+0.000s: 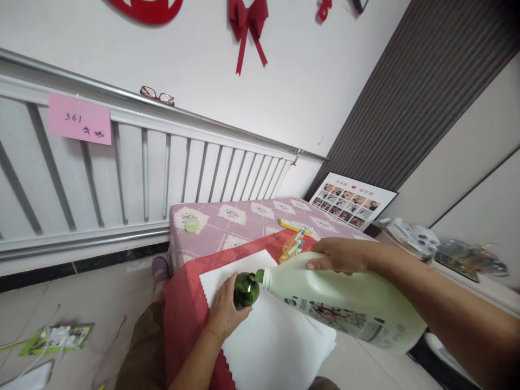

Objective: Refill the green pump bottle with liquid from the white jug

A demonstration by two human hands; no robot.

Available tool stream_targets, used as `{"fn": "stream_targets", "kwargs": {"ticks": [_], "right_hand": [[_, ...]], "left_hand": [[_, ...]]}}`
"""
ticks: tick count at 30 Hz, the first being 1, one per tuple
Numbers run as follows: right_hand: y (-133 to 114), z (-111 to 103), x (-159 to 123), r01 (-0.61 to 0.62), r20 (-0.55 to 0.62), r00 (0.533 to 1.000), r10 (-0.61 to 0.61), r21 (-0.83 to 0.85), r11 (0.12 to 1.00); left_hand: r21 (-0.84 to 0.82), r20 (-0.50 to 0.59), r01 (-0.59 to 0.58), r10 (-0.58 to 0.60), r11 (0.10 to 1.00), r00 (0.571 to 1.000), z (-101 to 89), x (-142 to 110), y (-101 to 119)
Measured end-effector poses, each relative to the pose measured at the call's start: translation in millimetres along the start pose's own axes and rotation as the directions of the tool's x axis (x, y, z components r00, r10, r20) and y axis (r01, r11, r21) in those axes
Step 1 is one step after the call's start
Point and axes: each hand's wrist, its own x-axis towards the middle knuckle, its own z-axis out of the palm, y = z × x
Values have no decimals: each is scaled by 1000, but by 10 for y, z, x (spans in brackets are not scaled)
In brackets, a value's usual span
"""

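My left hand (pixel 222 306) is wrapped round a small dark green bottle (pixel 245 292) above the white mat (pixel 276 341). In my right hand (pixel 339 254) is the handle of a large pale green jug (pixel 345 303) with a printed label, tipped on its side. The jug's spout (pixel 259 275) points left and meets the mouth of the green bottle. Whether liquid is flowing I cannot tell. Behind the jug's neck stands a clear yellowish pump bottle (pixel 292 248). A pale green cap (pixel 192 226) lies on the patterned tablecloth (pixel 260 210).
A red cloth (pixel 187 298) lies under the mat. Beyond it are a yellow pack (pixel 294 226) and a photo board (pixel 353 201). A white radiator (pixel 134 173) with glasses (pixel 157 96) on top runs along the wall. Cables (pixel 60 337) lie on the floor at left.
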Motion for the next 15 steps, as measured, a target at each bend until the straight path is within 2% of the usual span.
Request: {"fn": "stream_targets", "kwargs": {"ticks": [15], "right_hand": [[-47, -15, -38, -11, 8, 1000, 11, -8, 1000]], "left_hand": [[6, -1, 2, -2, 1000, 1000, -4, -4, 1]]}}
